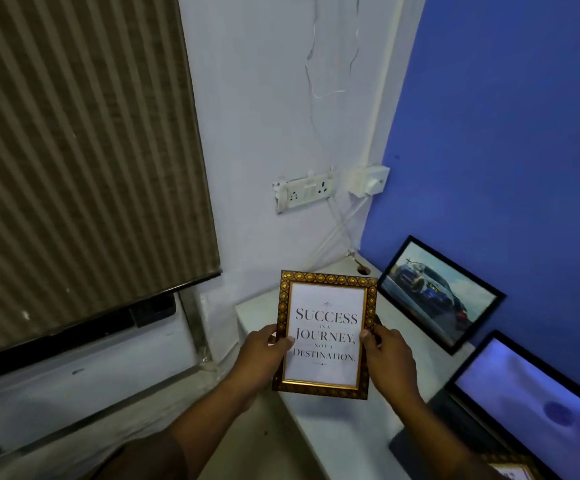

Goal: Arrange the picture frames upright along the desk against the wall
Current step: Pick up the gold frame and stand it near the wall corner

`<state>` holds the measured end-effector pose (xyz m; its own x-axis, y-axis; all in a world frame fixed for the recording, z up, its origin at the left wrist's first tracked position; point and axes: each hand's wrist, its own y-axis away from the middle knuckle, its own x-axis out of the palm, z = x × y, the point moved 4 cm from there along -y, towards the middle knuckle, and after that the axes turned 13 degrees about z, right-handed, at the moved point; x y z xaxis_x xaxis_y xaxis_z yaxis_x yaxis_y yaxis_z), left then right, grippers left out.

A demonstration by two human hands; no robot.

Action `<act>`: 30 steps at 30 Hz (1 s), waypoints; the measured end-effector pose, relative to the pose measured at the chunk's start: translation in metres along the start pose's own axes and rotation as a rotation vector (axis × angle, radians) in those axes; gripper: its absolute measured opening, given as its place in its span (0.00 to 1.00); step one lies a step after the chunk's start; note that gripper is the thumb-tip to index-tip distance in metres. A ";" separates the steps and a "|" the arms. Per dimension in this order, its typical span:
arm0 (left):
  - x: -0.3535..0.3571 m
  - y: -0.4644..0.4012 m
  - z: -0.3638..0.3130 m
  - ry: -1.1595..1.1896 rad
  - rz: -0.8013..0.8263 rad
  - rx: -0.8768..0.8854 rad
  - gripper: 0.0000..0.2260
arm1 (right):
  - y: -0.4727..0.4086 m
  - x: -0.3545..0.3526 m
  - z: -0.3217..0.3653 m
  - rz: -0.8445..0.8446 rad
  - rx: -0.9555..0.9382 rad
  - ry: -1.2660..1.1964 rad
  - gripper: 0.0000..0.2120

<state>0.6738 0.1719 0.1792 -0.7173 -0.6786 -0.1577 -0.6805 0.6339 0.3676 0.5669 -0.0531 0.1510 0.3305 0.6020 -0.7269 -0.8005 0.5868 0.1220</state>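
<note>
I hold a gold-patterned picture frame (326,308) with the words "Success is a journey, not a destination" upright in the air above the white desk (330,431). My left hand (264,353) grips its left edge and my right hand (387,358) grips its right edge. A black-framed car picture (440,292) leans against the blue wall at the desk's far end. Part of another gold frame (510,467) shows at the bottom right edge.
An open laptop (527,400) with a bluish screen stands on the desk by the blue wall. A socket strip (304,194) and a white adapter (368,180) with cables hang on the white wall. A striped blind (80,161) covers the window on the left.
</note>
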 end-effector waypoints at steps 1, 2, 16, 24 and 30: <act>-0.008 -0.008 -0.002 -0.005 0.004 0.004 0.15 | -0.009 0.002 0.007 -0.002 -0.009 0.004 0.12; -0.015 -0.017 -0.003 -0.005 0.007 0.012 0.15 | -0.018 0.005 0.014 -0.003 -0.009 0.015 0.11; -0.048 -0.156 -0.020 0.015 0.056 -0.062 0.18 | -0.174 0.018 0.024 0.076 0.013 0.018 0.18; -0.049 -0.226 -0.016 0.050 0.047 -0.117 0.11 | -0.251 0.028 0.009 0.197 0.043 0.001 0.19; -0.048 -0.287 -0.012 0.037 0.062 -0.168 0.14 | -0.309 0.038 -0.009 0.254 0.085 -0.042 0.21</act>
<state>0.9057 0.0177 0.0922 -0.7488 -0.6555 -0.0977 -0.5988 0.6060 0.5236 0.8227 -0.2164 0.0798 0.1466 0.7564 -0.6374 -0.8158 0.4569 0.3545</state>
